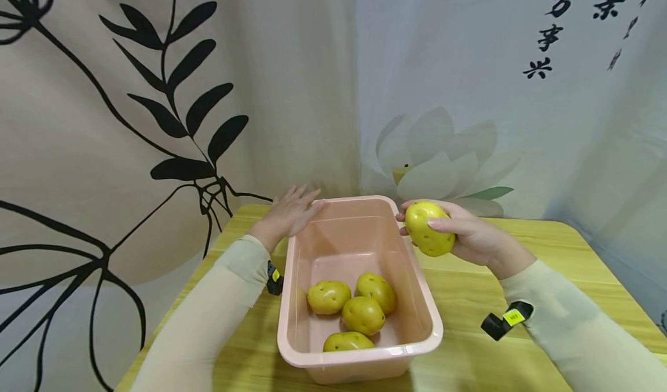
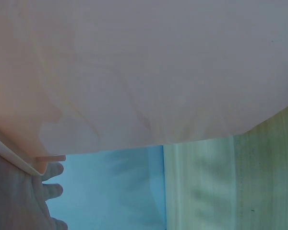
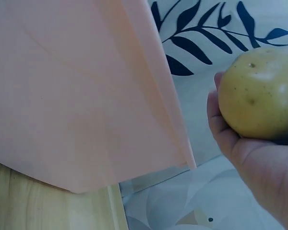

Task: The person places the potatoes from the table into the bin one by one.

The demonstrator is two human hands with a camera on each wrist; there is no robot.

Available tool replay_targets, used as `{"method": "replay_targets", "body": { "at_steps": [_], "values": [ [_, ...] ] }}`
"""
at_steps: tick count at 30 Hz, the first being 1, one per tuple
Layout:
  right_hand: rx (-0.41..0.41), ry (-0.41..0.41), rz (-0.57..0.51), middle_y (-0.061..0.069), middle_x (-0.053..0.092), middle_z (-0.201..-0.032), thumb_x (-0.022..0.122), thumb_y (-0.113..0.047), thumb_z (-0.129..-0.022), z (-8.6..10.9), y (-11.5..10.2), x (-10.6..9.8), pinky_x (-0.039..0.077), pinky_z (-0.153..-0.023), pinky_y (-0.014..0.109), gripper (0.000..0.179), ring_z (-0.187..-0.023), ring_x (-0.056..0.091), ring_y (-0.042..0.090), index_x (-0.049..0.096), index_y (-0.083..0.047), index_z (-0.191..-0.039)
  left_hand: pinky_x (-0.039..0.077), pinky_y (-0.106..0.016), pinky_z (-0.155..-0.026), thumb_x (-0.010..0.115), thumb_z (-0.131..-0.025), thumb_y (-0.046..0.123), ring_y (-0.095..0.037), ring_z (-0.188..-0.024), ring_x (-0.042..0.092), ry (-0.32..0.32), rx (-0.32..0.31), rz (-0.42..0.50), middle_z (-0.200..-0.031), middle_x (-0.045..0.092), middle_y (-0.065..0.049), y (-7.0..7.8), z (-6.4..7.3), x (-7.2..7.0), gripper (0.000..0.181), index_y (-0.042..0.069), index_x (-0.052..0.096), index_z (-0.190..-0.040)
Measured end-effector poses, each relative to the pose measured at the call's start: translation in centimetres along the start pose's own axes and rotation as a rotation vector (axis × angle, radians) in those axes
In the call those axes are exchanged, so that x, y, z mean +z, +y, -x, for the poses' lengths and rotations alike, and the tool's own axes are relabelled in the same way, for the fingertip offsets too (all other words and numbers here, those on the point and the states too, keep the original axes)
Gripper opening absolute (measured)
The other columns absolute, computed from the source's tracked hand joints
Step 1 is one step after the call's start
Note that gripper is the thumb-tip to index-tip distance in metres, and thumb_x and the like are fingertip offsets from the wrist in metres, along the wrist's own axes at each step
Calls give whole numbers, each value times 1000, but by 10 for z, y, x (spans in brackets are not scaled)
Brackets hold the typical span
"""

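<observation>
My right hand (image 1: 471, 233) holds a yellow potato (image 1: 428, 229) just beyond the right rim of a pink plastic basin (image 1: 359, 356). In the right wrist view the fingers curl round the same potato (image 3: 261, 96), beside the basin's outer wall (image 3: 81, 96). Several more potatoes (image 1: 363, 315) lie on the basin's floor, toward its near end. My left hand (image 1: 292, 212) rests on the far left corner of the rim with its fingers extended. The left wrist view shows only part of that hand (image 2: 19, 196), against the rim.
The basin stands on a yellow wood-grain table (image 1: 469, 299). Behind it hangs a pale curtain (image 1: 302, 91) printed with black leaves, a lotus and dark characters. A small black wrist device (image 1: 506, 320) sits on the right sleeve, another (image 1: 274, 278) on the left.
</observation>
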State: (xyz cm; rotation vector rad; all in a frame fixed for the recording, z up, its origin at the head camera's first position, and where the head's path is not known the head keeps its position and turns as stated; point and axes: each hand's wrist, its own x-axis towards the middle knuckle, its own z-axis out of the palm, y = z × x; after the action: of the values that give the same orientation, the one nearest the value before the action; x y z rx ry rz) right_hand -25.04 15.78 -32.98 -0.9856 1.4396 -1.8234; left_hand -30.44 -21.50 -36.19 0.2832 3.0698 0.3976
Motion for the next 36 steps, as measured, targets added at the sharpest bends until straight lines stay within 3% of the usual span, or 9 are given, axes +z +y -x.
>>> {"method": "replay_targets", "body": {
  "at_steps": [10,16,28,36],
  "values": [
    [117,-85,41,16,49,-136,48,-7,-97,-34,-5,5,47,-96,43,44,-121,52,35,40,4,-139,-1,-63,-111,13,-94,70,-30,-147,-4,0,6,-7,-161,5,-6,2,0,-1,72,31,21,-154],
    [220,-147,136,16,51,-133,54,-14,-96,-55,-11,10,49,-92,40,45,-120,51,36,43,3,-136,-1,-62,-111,13,-94,70,-30,-147,-4,-1,2,-6,-161,5,-5,3,0,0,72,31,21,-154],
    [398,-180,316,17,55,-128,63,-24,-91,-90,-11,19,46,-97,43,50,-117,53,34,47,-11,-136,0,-63,-111,11,-93,71,-30,-147,-3,7,5,-18,-161,5,-6,1,-1,0,73,32,20,-154],
    [458,-193,266,14,55,-128,66,-24,-89,-111,-5,27,47,-97,41,50,-118,52,35,49,-11,-135,0,-63,-111,13,-94,70,-31,-147,-2,2,-8,-10,-161,6,-7,2,1,-1,71,32,21,-154]
  ]
}}
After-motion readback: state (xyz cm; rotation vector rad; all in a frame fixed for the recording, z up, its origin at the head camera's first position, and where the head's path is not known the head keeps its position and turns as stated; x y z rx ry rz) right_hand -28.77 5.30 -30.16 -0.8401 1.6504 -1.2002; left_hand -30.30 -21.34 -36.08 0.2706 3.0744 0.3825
